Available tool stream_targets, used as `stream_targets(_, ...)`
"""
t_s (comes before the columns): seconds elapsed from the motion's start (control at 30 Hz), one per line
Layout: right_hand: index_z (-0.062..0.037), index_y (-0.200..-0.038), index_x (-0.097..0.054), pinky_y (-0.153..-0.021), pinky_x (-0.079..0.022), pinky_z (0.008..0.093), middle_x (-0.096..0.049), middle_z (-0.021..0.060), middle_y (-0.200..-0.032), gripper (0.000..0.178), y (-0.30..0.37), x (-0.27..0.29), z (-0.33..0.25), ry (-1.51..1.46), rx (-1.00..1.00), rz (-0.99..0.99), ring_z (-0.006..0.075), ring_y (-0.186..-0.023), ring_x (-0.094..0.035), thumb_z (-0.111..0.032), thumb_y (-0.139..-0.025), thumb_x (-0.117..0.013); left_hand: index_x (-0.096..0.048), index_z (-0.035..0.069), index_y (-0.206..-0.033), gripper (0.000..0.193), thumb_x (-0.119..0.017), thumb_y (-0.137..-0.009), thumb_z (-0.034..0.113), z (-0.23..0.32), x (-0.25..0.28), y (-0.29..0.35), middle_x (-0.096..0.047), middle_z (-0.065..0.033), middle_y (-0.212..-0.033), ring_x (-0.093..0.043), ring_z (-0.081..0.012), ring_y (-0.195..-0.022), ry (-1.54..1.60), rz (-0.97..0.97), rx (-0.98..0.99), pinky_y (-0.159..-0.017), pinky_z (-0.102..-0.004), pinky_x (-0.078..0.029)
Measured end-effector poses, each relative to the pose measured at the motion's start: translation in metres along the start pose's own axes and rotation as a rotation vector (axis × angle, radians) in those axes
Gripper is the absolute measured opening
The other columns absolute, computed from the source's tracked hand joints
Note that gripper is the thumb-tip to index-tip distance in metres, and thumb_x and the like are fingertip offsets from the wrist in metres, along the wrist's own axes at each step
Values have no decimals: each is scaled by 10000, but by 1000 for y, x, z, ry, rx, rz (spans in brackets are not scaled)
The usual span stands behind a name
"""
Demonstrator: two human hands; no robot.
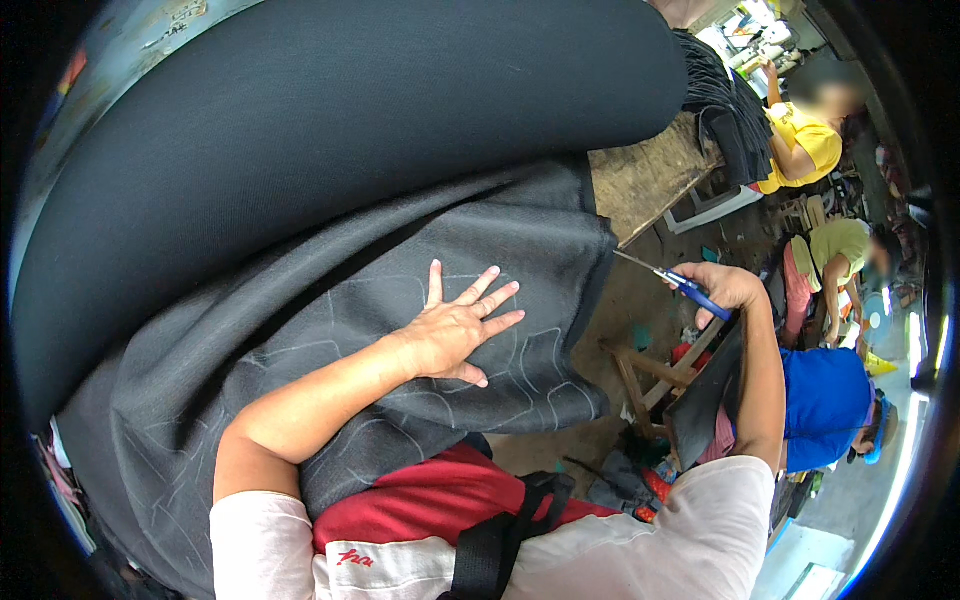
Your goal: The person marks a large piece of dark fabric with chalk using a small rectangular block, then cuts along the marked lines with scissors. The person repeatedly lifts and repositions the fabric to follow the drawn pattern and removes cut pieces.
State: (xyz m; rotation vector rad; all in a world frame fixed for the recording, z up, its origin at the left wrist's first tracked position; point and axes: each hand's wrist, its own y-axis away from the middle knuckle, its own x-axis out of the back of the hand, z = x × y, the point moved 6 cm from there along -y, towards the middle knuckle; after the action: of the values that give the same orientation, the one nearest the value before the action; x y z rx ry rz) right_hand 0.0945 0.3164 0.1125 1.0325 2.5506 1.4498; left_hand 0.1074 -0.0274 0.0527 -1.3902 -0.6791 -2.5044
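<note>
We look down on dark cloth (pixel 530 240) spread across our front, marked with pale chalk outlines (pixel 553 331). Our left hand (pixel 450 328) lies palm down on it, fingers spread apart. Our right hand (pixel 725 287), off the cloth's right edge, is closed around the blue handles of scissors (pixel 688 286); their tips point at that edge, but we cannot tell whether they touch. Beyond the cloth lies a thick dark roll (pixel 350 110), partly over a wooden table (pixel 650 180).
</note>
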Motion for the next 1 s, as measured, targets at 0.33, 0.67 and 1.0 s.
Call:
stream_targets(0.33, 10, -1206, -494, -800, -463, 314, -592, 108, -1006, 953, -33, -18, -33, 431, -76, -69, 227, -913, -569, -391, -434, -881, -280, 186, -1417, 931, -726, -652, 474, 2, -3, 1, -104, -54, -1520, -44, -240, -1407, -34, 8, -49, -947, -767, 4)
stream_targets(0.67, -18, -1086, -540, -651, -437, 265, -570, -12, -796, 744, -60, -10, -45, 328, -108, -227, 108, -719, -509, -248, -474, -894, -430, 75, -1321, 787, -694, -687, 461, -1, -8, 6, -282, -86, -1460, -210, -221, -1374, -5, 239, -206, -1095, -547, -110)
stream_targets(1.0, -40, -962, -642, -588, -434, 233, -613, -17, -750, 465, -64, -8, -26, 159, -212, -125, 73, -640, -526, -266, -611, -848, -534, 24, -1206, 669, -713, -681, 398, 1, -6, 9, -423, -103, -1372, -317, -231, -1326, 58, 282, -279, -1100, -418, -249)
